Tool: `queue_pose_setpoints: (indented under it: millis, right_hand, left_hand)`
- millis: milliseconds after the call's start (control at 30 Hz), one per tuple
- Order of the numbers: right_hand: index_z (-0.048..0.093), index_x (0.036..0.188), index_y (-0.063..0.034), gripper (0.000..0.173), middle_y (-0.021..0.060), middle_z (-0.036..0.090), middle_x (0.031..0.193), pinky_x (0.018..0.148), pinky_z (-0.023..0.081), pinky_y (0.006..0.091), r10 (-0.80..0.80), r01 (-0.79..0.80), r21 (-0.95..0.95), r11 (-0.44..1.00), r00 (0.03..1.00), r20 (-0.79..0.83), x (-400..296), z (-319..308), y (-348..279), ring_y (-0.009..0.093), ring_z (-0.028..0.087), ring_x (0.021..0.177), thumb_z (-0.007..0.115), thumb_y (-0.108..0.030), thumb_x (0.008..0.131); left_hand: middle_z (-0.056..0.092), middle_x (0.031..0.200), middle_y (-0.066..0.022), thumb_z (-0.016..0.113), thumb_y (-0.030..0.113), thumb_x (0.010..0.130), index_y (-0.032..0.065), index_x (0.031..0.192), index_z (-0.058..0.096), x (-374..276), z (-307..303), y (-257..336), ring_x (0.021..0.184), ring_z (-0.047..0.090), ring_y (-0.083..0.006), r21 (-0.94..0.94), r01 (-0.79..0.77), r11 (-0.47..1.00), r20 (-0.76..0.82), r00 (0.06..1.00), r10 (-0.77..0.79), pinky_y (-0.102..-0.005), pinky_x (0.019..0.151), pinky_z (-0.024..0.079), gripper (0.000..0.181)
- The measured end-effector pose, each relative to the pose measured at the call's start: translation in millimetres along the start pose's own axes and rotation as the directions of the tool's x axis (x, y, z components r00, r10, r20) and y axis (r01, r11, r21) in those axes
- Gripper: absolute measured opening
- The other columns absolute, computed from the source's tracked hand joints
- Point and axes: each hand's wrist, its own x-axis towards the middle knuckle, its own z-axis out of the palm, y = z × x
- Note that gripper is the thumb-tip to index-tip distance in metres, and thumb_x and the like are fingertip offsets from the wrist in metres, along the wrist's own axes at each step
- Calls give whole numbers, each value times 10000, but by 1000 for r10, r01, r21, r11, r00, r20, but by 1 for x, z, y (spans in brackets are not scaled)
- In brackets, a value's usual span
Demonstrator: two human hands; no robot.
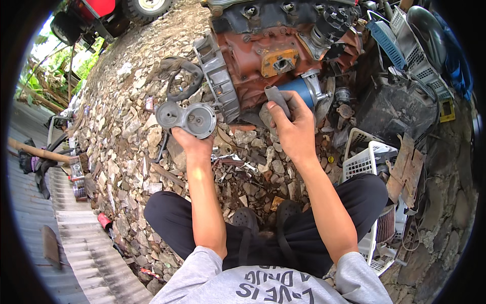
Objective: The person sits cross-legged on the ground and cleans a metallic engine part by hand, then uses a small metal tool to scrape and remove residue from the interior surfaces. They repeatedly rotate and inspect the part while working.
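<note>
My left hand (194,143) grips a grey metal housing (186,118) by its lower edge. It has two joined round cups, the right one larger, with their inner sides facing up. In my right hand (297,127) is a folded grey sheet (277,99), which looks like sandpaper, pinched between thumb and fingers. The two hands are apart, and the sheet does not touch the housing. Just beyond them stands a red-brown engine block (250,57) with a ribbed grey bell housing (219,78) at its left end. A blue oil filter (298,91) sits partly behind my right hand.
Several metal wrenches (237,163) lie on the rubble ground (129,167) between my arms. White plastic baskets (358,165) with parts stand at right, near a black metal part (396,106). Corrugated roofing sheets (87,235) run along the left. A wheeled vehicle (100,15) is at upper left.
</note>
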Motion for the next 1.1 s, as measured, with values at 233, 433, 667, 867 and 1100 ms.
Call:
queue_pose_setpoints:
  millis: [233, 433, 667, 867, 1100]
  right_hand:
    - [649, 1111, 46, 191, 83, 639, 968, 713, 504, 256, -141, 149, -137, 979, 987, 73, -4, 8, 2, 128, 600, 805, 604, -77, 972]
    - [675, 1099, 40, 200, 93, 639, 1052, 859, 480, 276, -178, 181, -72, 981, 983, 41, -10, 11, -3, 158, 610, 964, 616, -114, 984]
    - [651, 1111, 18, 162, 58, 624, 1061, 837, 471, 253, -274, 273, -8, 962, 962, -12, -17, 6, -18, 114, 587, 945, 598, -45, 972]
    - [581, 1159, 0, 224, 55, 620, 1038, 673, 444, 205, -350, 348, -76, 934, 936, -20, -24, 13, -17, 71, 565, 792, 604, 22, 937]
    - [540, 1160, -3, 222, 27, 599, 922, 614, 412, 183, -166, 163, 80, 983, 985, 37, -35, 33, -20, 22, 532, 749, 614, 15, 952]
  left_hand:
    - [667, 1179, -94, 290, 515, 951, 115, 1182, 644, -16, 10, 6, 1112, 619, -306, 114, -2, 993, 41, 999, -3, -534, 936, 485, 582]
    - [654, 1210, -81, 315, 490, 973, 98, 1186, 634, -68, 45, 0, 1144, 610, -277, 83, 9, 996, 44, 999, -13, -488, 995, 488, 549]
    - [676, 1033, -113, 362, 395, 1012, 32, 1108, 616, -87, 50, -4, 943, 669, -249, -8, -159, 987, 267, 951, 155, -405, 841, 571, 453]
    - [631, 1052, -131, 351, 358, 1017, 6, 1136, 560, -88, 48, -8, 964, 630, -218, 88, -472, 877, 410, 820, 400, -367, 859, 545, 426]
    - [622, 1058, -115, 365, 322, 1001, -6, 1124, 555, -87, 43, -12, 960, 621, -199, 46, -475, 879, 439, 800, 410, -344, 845, 532, 399]
